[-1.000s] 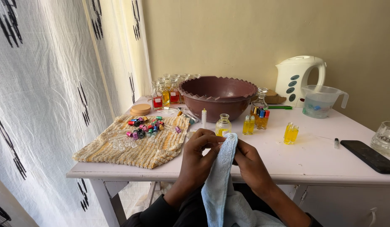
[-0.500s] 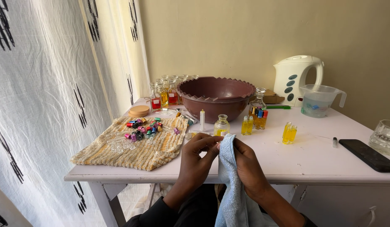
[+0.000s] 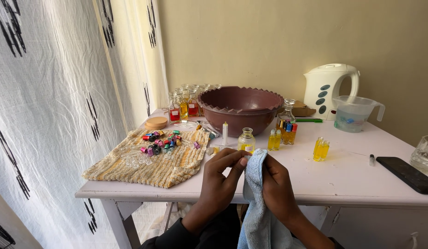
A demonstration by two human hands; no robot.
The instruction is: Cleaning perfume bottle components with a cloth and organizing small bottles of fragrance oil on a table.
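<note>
At table's near edge, both forearms rise from below. Left hand curled, fingertips pinched on something too small to identify. Right hand closed around pale blue cloth, which hangs down past the pink table. Small yellow bottle stands just behind.

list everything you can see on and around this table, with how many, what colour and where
bowl: one, brown, back centre
kettle: one, white, back right
jug: one, clear, beside kettle
mat: one, yellow knit, left
caps: many, mixed colours, on mat
vials: several, yellow liquid, centre
bottles: many, red and yellow liquid, behind mat
disc: one, tan, back left
phone: one, black, right edge
table: one, pale pink
curtain: white, black marks, left
cloth: one, light blue, in hands
left hand: pinching at cloth
right hand: gripping cloth
</note>
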